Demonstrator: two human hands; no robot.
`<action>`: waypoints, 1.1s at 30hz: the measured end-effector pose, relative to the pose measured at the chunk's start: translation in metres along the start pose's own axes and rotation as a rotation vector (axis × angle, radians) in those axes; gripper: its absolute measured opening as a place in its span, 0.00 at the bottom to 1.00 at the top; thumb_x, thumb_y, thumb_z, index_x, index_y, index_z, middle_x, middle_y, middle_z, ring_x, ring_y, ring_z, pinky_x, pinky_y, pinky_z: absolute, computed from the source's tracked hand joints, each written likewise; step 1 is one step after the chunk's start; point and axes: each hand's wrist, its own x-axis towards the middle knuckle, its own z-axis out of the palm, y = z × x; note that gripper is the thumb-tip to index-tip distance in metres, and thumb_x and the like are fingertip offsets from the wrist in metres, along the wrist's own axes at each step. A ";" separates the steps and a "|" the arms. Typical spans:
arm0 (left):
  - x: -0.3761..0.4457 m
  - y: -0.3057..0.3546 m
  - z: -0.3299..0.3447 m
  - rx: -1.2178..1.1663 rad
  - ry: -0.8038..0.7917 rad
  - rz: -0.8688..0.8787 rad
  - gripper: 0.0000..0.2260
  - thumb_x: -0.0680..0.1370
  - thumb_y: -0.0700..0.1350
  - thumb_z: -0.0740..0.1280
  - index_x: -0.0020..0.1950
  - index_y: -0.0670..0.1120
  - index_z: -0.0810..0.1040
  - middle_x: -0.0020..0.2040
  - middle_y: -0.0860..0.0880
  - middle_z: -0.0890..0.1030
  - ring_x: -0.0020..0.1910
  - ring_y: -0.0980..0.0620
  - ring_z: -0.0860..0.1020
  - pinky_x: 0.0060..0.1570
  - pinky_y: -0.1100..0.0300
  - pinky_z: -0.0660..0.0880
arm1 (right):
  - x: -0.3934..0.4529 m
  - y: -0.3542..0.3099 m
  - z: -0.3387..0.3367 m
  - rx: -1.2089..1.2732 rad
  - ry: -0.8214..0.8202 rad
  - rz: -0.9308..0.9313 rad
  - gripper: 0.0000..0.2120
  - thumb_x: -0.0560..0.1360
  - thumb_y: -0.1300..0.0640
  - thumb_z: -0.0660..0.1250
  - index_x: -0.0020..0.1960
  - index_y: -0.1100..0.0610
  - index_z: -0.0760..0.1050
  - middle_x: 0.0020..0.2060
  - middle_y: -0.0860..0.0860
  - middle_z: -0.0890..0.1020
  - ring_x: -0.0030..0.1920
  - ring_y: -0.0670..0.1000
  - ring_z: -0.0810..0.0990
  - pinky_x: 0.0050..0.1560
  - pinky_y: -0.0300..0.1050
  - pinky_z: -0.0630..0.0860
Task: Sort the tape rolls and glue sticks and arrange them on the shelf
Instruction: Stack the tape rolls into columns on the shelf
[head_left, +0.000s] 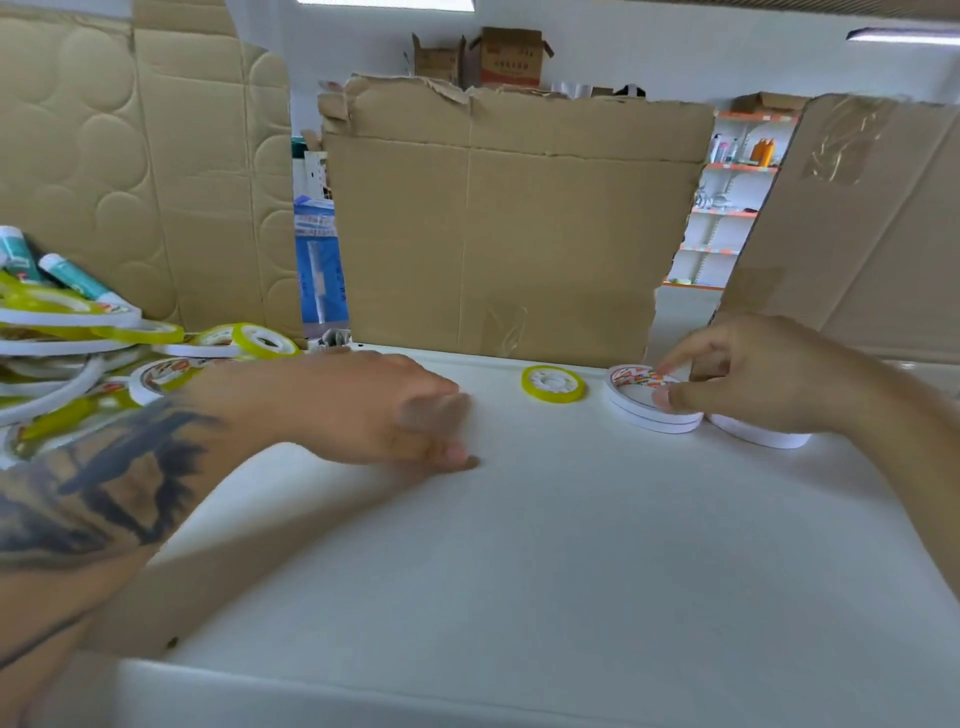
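On the white shelf (519, 545), my right hand (753, 374) pinches the top roll of a short stack of white tape rolls (649, 415) with a printed core. Another white roll (763, 436) lies partly under that hand. A small yellow tape roll (553, 383) lies flat just left of the stack. My left hand (389, 410) hovers low over the shelf with fingers loosely curled, holding nothing. At the far left sits a mixed pile of yellow and white tape rolls (78, 353), with teal-and-white glue sticks (72, 278) lying on top of it.
Cardboard sheets (493, 234) stand as a back wall behind the shelf, with more cardboard at left and right. A blue package (319, 260) shows through a gap. Store shelving with bottles (737, 171) is visible far right.
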 end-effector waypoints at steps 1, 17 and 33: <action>-0.007 -0.009 -0.008 0.014 0.016 -0.079 0.36 0.70 0.79 0.58 0.73 0.62 0.68 0.71 0.62 0.71 0.73 0.52 0.69 0.70 0.51 0.69 | -0.001 -0.008 0.004 0.006 0.036 -0.045 0.12 0.69 0.36 0.71 0.51 0.37 0.82 0.41 0.35 0.83 0.44 0.36 0.78 0.46 0.40 0.72; -0.060 -0.082 -0.017 -0.063 0.116 -0.510 0.22 0.70 0.54 0.80 0.60 0.55 0.79 0.45 0.58 0.73 0.43 0.53 0.76 0.44 0.58 0.73 | -0.029 -0.106 0.070 -0.071 -0.153 -0.479 0.29 0.74 0.27 0.57 0.74 0.32 0.64 0.73 0.31 0.62 0.74 0.37 0.59 0.70 0.38 0.63; -0.035 0.003 -0.023 -0.081 0.346 -0.022 0.13 0.69 0.53 0.80 0.37 0.57 0.76 0.55 0.58 0.74 0.53 0.54 0.75 0.56 0.51 0.75 | -0.027 -0.106 0.050 -0.097 0.062 -0.425 0.37 0.75 0.27 0.56 0.79 0.33 0.46 0.76 0.38 0.65 0.74 0.46 0.65 0.66 0.47 0.68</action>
